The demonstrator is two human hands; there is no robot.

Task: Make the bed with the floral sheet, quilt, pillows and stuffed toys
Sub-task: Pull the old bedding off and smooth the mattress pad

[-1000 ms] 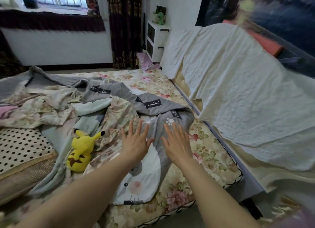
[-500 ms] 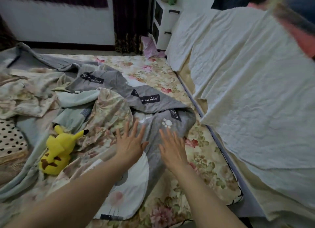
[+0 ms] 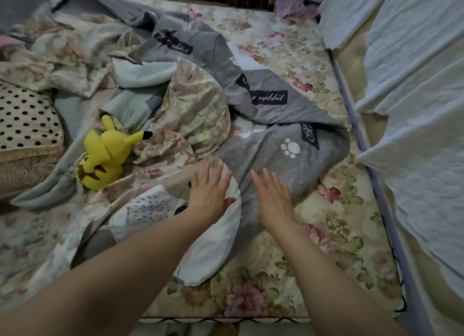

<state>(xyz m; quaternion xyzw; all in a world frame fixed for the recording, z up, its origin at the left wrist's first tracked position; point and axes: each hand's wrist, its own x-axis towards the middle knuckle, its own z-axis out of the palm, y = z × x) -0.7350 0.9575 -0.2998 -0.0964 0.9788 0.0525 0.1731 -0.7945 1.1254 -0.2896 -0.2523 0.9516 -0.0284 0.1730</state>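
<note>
1. Floral sheet (image 3: 326, 237) covers the bed beneath both hands
2. Left hand (image 3: 209, 192) and right hand (image 3: 275, 197), side by side, lie flat with fingers straight on the crumpled grey quilt (image 3: 276, 149), gripping nothing
3. Yellow stuffed toy (image 3: 105, 154) lies left of them, near a polka-dot pillow (image 3: 25, 119)
4. White cloth (image 3: 414, 109) drapes at right

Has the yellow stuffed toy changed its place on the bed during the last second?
No. The yellow stuffed toy lies in the same spot beside the polka-dot pillow, with its ear pointing the same way. Only the camera has tilted down.
</note>
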